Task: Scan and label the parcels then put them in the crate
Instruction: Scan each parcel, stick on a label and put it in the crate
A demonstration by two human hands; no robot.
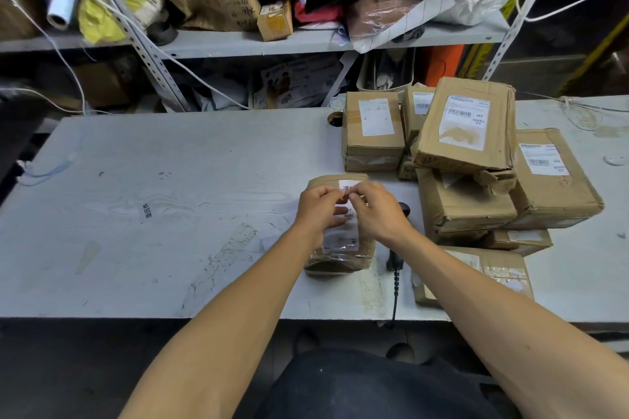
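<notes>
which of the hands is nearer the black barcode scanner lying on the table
Right. The right hand is over the parcel, directly beside the scanner; the left hand is on the parcel's far side from it.

My hands (347, 211) cover the middle of the parcel (340, 255) beneath them, hiding most of its label (342, 241); the print left showing is too small to read. My right forearm hides part of the scanner (396, 260) just right of my hands. The frame's right edge cuts off the bench (136, 214).
</notes>
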